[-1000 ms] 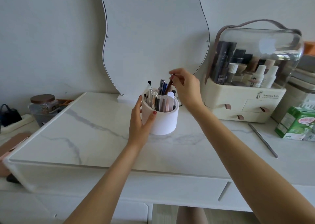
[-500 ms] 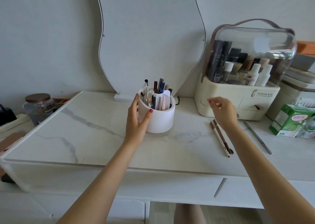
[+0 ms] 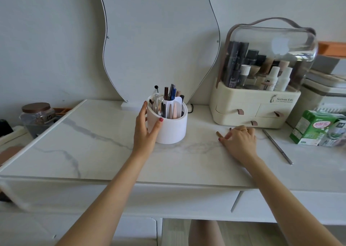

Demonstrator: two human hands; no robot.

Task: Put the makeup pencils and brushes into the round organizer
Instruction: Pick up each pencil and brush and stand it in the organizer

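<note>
The white round organizer (image 3: 171, 127) stands on the marble tabletop (image 3: 93, 148), with several pencils, pens and brushes (image 3: 169, 95) upright in its compartments. My left hand (image 3: 148, 129) grips its left wall, thumb on the front. To its right, my right hand (image 3: 239, 142) lies on the table with fingers closed over two makeup pencils (image 3: 218, 133). Only their dark tips stick out past the fingers; the rest is hidden. A thin silver pencil (image 3: 277, 146) lies loose further right.
A cream cosmetics case (image 3: 252, 110) with a clear lid and drawers stands at the back right, right behind my right hand. A green carton (image 3: 310, 129) sits at the far right. A wavy mirror (image 3: 159, 39) leans behind the organizer. A lidded glass jar (image 3: 37, 114) stands left of the table.
My right hand left the organizer after dropping a brush in, swung right, and came down onto the two pencils on the table. My left hand stayed on the organizer.
</note>
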